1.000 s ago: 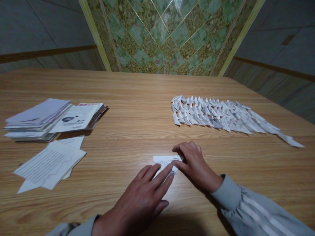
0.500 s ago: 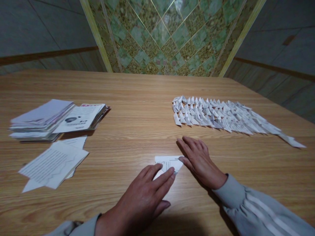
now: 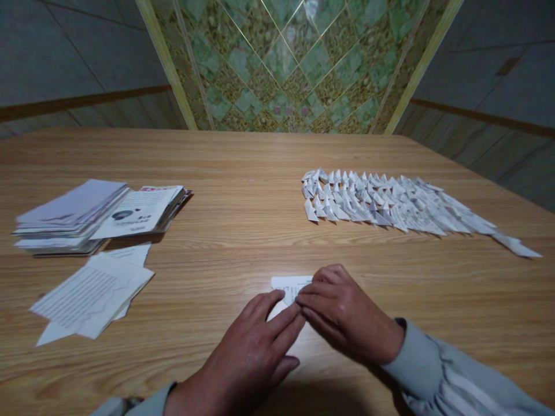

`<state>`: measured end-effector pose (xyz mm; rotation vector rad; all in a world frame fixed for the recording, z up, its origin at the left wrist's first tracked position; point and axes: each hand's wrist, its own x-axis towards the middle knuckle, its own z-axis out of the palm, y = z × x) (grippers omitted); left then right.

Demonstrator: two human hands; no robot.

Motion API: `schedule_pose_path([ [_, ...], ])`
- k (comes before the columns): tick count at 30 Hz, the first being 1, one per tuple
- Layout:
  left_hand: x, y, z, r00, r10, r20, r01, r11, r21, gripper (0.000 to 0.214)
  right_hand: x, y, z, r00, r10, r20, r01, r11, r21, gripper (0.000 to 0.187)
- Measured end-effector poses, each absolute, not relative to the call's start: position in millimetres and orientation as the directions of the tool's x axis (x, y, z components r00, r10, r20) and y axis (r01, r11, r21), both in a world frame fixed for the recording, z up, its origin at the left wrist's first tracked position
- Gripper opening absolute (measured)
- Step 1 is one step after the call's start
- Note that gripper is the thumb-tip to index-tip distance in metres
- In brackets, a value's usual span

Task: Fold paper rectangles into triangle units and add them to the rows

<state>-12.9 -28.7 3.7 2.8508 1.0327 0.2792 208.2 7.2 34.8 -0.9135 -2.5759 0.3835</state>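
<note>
A small folded piece of printed white paper lies on the wooden table right in front of me. My left hand lies flat on its near edge, fingers stretched out and pressing it down. My right hand has come over the paper's right part, fingers curled and pinched on the paper's edge beside the left fingertips. Most of the paper is hidden under the two hands.
Rows of several small folded white paper pieces are laid out at the right. A stack of printed sheets and booklets sits at the left, with loose cut sheets in front of it. Tiled wall behind the table.
My right hand has moved left and toward me, from flat beside the paper to curled over it with its fingertips at the left hand's. The left hand has stayed pressing.
</note>
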Motion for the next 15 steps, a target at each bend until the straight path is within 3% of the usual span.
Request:
schedule_pose_path([
  [8, -12.4, -29.3, 1.5, 0.754, 0.645, 0.124, 0.625, -0.763, 0.162, 0.067, 208.1, 7.3, 34.3, -0.710, 0.676, 0.197, 0.557, 0.710, -0.430, 0.014],
  [11, -13.0, -29.6, 1.6, 0.755, 0.641, 0.135, 0.626, -0.767, 0.142, 0.069, 213.7, 12.8, 36.3, -0.672, 0.692, 0.264, 0.536, 0.701, -0.471, 0.018],
  [15, -13.2, -29.3, 3.2, 0.760, 0.633, 0.147, 0.622, -0.774, 0.118, 0.070, 220.5, 14.3, 40.9, -0.633, 0.690, 0.352, 0.550, 0.720, -0.423, 0.022],
])
